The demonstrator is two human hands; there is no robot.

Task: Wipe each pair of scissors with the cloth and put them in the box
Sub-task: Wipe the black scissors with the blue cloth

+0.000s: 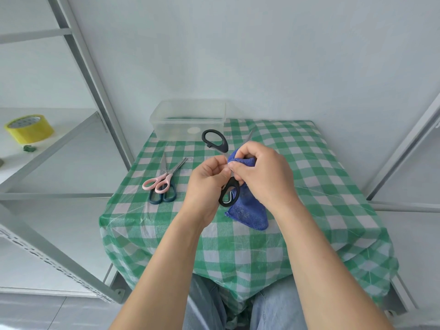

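Observation:
Black-handled scissors (pixel 215 140) are held spread wide above the table, one handle loop up near the box and the other low by my wrists. My left hand (pixel 206 181) pinches them near the pivot. My right hand (pixel 260 173) grips a blue cloth (pixel 247 210) bunched around a blade, whose tip pokes out past my knuckles. The cloth's loose end hangs down to the tablecloth. A clear plastic box (pixel 188 120) stands at the table's far left corner. Pink-handled scissors (pixel 162 179) lie across dark blue-handled scissors (pixel 164 198) on the left of the table.
The small table (pixel 309 175) wears a green-and-white checked cover and stands against a white wall. A grey metal shelf (pixel 71 139) on the left carries a roll of yellow tape (pixel 29 128). Another metal frame (pixel 404 151) runs along the right. My knees show under the front edge.

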